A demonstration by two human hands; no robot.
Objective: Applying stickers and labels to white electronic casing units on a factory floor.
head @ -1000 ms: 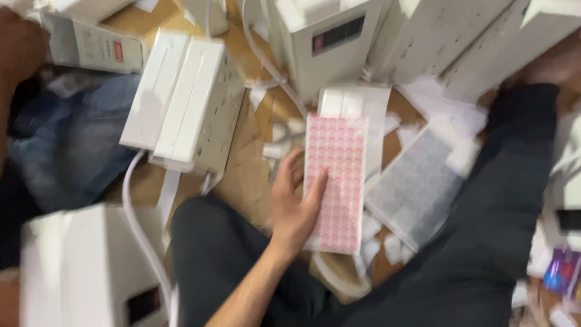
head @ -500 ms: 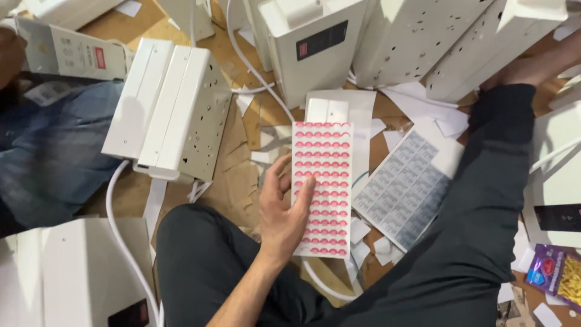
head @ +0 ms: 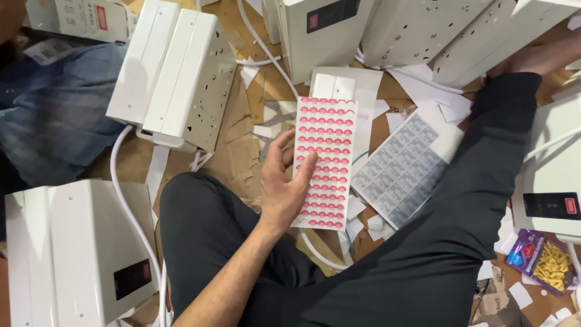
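Left hand (head: 284, 191) pinches a red sticker sheet (head: 324, 163), thumb on its face. Right hand (head: 532, 57) rests on a white box (head: 484, 33) at the floor's far right; its grip cannot be told.

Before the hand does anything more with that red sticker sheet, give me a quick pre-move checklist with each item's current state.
1. Left hand grips the red sticker sheet along its left edge, thumb on top: ok.
2. Sheet lies flat and readable, rows of red stickers showing: ok.
3. Grey label sheet sits apart from the red one, not overlapping: ok.
4. Right hand free to peel: not ok, it rests far off by the white boxes.
5. Floor under the sheet free of paper scraps: not ok.
6. Any stickers already missing: cannot tell.
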